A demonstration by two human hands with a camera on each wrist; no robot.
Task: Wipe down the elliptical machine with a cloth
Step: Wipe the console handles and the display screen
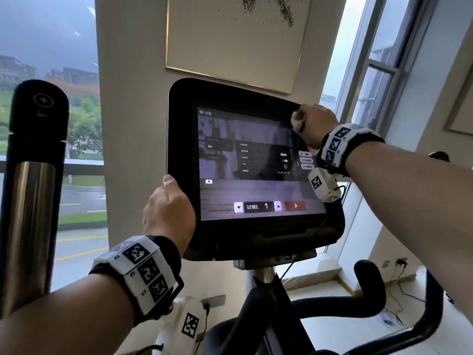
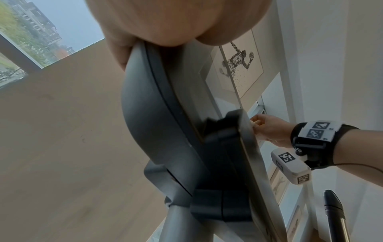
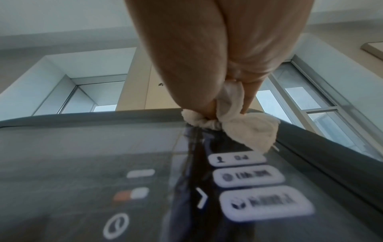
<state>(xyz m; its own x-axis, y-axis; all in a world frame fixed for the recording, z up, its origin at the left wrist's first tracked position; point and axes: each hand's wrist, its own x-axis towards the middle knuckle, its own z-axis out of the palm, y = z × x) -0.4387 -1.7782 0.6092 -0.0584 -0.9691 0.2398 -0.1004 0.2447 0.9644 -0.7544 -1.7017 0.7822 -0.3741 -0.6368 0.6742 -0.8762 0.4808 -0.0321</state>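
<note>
- A black strap (image 1: 163,254) with white blocks printed with black square codes is worn on the left wrist.
- The same band (image 1: 343,144) is worn on the right wrist.
- Both forearms are left bare.

Beige wall (image 1: 128,124), gold-framed speckled picture (image 1: 230,42), tall windows (image 1: 378,80) either side, grey daylight, buildings outside (image 1: 74,75)

Indoor gym or fitness room, elliptical machine's touchscreen console (image 1: 256,162) showing "LEVEL 1", black padded handlebars (image 1: 371,290), framed art of a running figure (image 2: 238,65) on beige wall, tall windows (image 1: 48,124) overlooking street and buildings
</note>
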